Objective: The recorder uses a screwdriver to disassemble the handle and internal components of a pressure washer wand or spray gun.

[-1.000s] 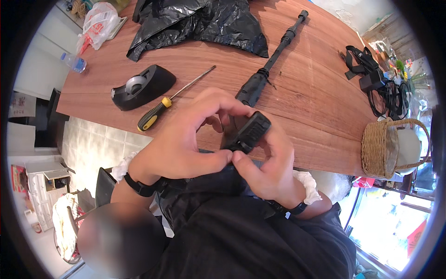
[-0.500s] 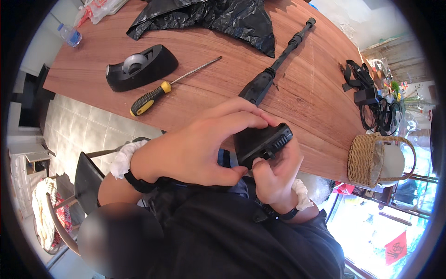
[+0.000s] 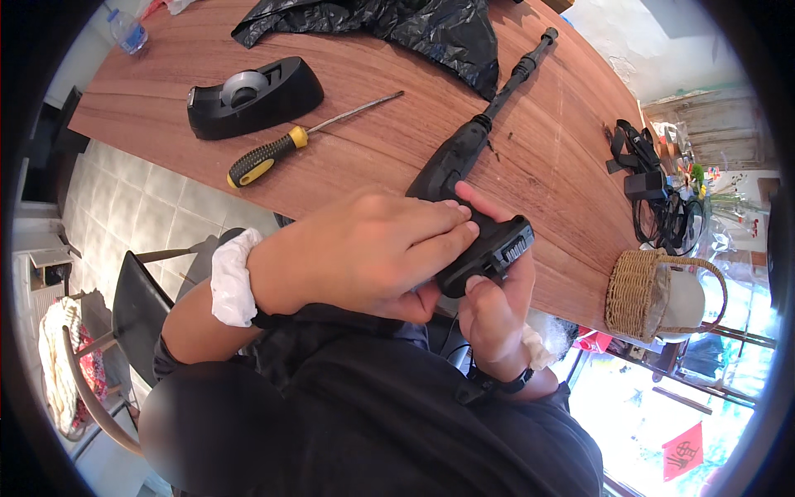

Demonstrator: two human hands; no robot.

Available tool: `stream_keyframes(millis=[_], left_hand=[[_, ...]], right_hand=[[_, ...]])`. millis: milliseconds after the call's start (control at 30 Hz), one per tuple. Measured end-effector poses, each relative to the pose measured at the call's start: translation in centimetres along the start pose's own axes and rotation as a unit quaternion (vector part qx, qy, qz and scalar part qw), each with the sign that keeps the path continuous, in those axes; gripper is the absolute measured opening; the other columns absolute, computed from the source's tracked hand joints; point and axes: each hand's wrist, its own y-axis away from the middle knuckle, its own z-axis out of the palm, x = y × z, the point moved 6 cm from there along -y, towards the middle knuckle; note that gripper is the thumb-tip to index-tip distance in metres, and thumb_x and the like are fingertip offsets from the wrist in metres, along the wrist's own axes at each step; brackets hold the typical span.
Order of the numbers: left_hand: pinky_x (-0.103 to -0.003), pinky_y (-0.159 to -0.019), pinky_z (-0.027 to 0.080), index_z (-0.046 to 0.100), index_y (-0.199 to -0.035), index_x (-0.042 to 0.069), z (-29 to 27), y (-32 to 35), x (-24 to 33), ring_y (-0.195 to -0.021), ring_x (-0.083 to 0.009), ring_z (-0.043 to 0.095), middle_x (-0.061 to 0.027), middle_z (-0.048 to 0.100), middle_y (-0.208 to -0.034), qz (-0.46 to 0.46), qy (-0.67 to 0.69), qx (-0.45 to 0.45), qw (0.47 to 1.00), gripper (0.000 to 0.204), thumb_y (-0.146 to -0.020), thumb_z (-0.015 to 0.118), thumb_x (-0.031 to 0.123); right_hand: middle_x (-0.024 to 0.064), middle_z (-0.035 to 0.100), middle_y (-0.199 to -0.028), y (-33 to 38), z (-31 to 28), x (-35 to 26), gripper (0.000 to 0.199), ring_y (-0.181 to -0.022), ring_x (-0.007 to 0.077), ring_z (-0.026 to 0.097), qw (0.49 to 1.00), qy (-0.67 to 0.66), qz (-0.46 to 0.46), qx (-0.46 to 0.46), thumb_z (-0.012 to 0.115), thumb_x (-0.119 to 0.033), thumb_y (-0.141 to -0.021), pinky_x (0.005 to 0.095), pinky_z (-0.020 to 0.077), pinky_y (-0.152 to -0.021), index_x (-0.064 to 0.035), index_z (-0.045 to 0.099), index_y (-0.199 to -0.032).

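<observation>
A black pressure washer gun [image 3: 454, 161] with a long thin wand lies slantwise over the table's near edge, its tip pointing to the far right. At its near end is a black battery pack [image 3: 495, 263] with a ribbed slot facing right. My left hand [image 3: 364, 253] is closed over the handle side of the gun, fingers laid across it beside the pack. My right hand [image 3: 495, 319] grips the pack from the right, thumb on its near edge and fingers behind. The left palm and the parts under it are hidden.
A yellow-and-black screwdriver [image 3: 281, 151] and black tape dispenser [image 3: 257, 98] lie left on the wooden table [image 3: 348, 157]. A black plastic bag [image 3: 397, 29] is at the back. Right are black straps with cables [image 3: 650, 182] and a wicker basket [image 3: 633, 294]. A chair [image 3: 137, 306] stands left.
My left hand's fingers have come down flatter across the handle, where its thumb and fingers were spread around it. The battery pack has shifted slightly right, with my right hand still on it.
</observation>
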Motion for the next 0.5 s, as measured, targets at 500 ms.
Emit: stream_keyframes(millis=[500], left_hand=[[-0.040, -0.073, 0.065, 0.066, -0.122, -0.009, -1.1, -0.1, -0.5, -0.084, -0.0361, 0.076, -0.0248, 0.073, -0.112, 0.021, -0.006, -0.003, 1.000, 0.060, -0.068, 0.081, 0.011]], right_hand=[[0.0176, 0.045, -0.158, -0.4, -0.4, 0.4, 0.084, -0.138, 0.0227, 0.053, 0.998, 0.044, 0.000, -0.038, 0.049, 0.005, -0.077, 0.0367, 0.0445, -0.114, 0.0049, 0.032, -0.159]])
